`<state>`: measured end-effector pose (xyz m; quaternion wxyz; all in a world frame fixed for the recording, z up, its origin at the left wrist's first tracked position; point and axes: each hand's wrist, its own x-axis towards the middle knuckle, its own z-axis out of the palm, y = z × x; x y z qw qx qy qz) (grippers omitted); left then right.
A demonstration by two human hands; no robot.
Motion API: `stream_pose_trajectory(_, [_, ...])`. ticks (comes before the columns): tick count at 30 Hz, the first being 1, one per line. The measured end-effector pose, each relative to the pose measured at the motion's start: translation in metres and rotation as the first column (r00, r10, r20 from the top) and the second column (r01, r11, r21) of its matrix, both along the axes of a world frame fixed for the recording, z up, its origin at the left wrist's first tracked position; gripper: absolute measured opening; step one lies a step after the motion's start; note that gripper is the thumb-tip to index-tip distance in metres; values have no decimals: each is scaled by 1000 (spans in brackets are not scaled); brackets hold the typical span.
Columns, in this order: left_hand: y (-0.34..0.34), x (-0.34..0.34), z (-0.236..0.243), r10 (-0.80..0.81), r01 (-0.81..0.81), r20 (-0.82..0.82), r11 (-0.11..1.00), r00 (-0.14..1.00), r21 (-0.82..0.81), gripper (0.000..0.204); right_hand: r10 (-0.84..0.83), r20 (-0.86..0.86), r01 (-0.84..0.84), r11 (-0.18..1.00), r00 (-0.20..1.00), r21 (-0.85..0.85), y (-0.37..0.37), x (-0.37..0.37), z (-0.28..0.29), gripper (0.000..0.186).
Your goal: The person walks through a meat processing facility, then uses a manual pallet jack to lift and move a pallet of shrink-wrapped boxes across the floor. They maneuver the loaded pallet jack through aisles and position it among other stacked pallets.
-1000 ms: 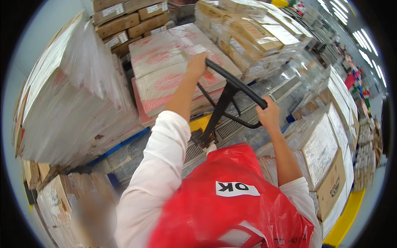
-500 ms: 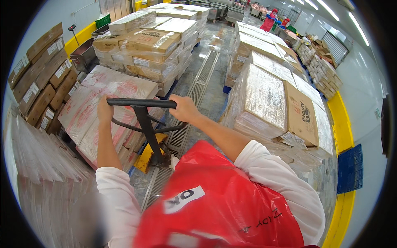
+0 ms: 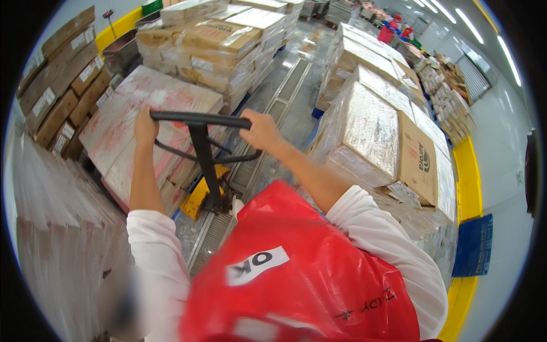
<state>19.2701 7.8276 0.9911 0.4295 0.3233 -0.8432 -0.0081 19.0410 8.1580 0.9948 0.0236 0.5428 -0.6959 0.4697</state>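
Note:
Both my arms reach forward to the black handle of a pallet jack [image 3: 196, 118]. My left hand [image 3: 146, 126] is closed round the handle's left end. Round its right end my right hand [image 3: 262, 132] is wrapped. The handle's post runs down to the yellow base of the jack [image 3: 196, 196], near my feet. Just beyond, a low stack of pale boxes with red smears [image 3: 142, 114] stands under plastic film, seemingly on the jack's pallet. My red apron [image 3: 296, 251] hides part of the floor in front of me.
Wrapped stacks of cartons stand ahead [image 3: 228, 51] and to the right [image 3: 370, 137]. Tall film-wrapped goods [image 3: 62, 228] are close on my left, brown cartons [image 3: 62, 85] behind them. A floor drain grate [image 3: 279, 102] runs between the stacks. A blue crate [image 3: 473, 245] leans by the right wall. People in red [image 3: 390, 28] are far off.
The view has tilted and shifted slightly, and the handle appears a little higher in it. Both hands have kept their grip on the pallet jack handle.

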Motion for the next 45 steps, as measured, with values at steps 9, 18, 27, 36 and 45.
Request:
stream_pose_trajectory(9, [-9, 4, -11, 85, -94, 112, 993, 990, 78, 11, -20, -35, 22, 998, 999, 60, -18, -5, -19, 27])
stream_pose_trajectory(18, [-3, 10, -5, 101, -112, 92, 986, 991, 123, 13, 12, -10, -12, 999, 1000, 47, -22, -4, -21, 24])
stream_pose_trajectory(27, [4, 6, -1, 101, -115, 103, 983, 989, 140, 14, 3, 2, -3, 998, 1000, 61, -23, -8, -23, 26])
stream_pose_trajectory(36, [1, 8, -5, 90, -104, 111, 986, 990, 126, 12, 10, -12, -9, 999, 1000, 46, -24, -9, -27, 26])
stream_pose_trajectory(45, [5, 6, -5, 102, -117, 111, 984, 989, 137, 12, 4, -15, -3, 999, 1000, 37, -21, -8, -28, 22])
